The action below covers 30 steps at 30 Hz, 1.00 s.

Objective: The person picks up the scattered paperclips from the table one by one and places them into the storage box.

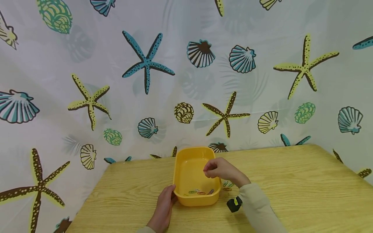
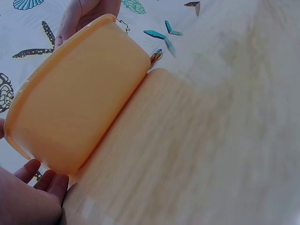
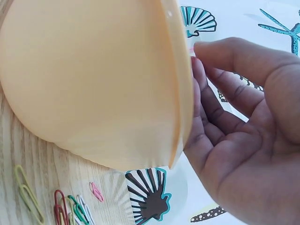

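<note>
Pinching a small pinkish thing point(image 3: 191, 49), the right hand point(image 1: 222, 170) is hovering at the right side of the yellow tray point(image 1: 189, 171), its thumb and forefinger pressing towards each other. The pinkish thing is sitting right at those fingertips, mostly hiding, so its full shape is not showing. The left hand point(image 1: 164, 204) is holding the tray near its near left corner, the thumb resting at the rim and the bent fingers touching the outer wall. Several coloured paper clips point(image 1: 201, 193) are lying inside the tray at its near end, nearer than the right hand's pinch. On the wooden table point(image 1: 291, 181), just right of the tray, a yellow clip point(image 3: 27, 194), a red clip point(image 3: 58, 206), a green clip point(image 3: 78, 211) and a pink clip point(image 3: 96, 192) are lying. Patterned cloth point(image 1: 175, 26) is hanging on the far side.
</note>
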{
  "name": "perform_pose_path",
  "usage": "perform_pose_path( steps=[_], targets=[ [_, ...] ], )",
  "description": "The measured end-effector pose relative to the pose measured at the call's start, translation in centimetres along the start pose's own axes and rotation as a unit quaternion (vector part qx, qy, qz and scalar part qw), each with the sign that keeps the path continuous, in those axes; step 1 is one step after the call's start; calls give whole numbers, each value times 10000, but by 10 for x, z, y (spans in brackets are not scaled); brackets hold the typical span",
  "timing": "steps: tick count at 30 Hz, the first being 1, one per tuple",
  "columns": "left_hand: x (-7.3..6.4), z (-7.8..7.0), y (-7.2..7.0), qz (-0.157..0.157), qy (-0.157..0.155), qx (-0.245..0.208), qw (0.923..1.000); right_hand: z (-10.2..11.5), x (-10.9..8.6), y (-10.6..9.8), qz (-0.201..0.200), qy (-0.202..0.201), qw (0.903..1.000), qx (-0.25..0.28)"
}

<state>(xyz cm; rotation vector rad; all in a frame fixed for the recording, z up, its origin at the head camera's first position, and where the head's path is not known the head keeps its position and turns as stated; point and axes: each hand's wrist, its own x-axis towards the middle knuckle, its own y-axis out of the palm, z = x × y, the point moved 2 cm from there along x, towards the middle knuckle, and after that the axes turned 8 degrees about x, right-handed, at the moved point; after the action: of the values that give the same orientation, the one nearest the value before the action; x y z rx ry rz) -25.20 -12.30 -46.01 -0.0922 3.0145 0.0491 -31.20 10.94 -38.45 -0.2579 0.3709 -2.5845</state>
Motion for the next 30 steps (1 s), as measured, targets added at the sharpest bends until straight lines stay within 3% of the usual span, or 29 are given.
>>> perform_pose_path(
  steps=[21, 30],
  targets=[
    [-1, 0, -2, 8, 48, -37, 10000, 0, 4, 2, -18, -51, 10000, -45],
    [0, 1, 0, -1, 114, -105, 9999, -5, -2, -18, -179, -383, 9983, -402]
  ],
)
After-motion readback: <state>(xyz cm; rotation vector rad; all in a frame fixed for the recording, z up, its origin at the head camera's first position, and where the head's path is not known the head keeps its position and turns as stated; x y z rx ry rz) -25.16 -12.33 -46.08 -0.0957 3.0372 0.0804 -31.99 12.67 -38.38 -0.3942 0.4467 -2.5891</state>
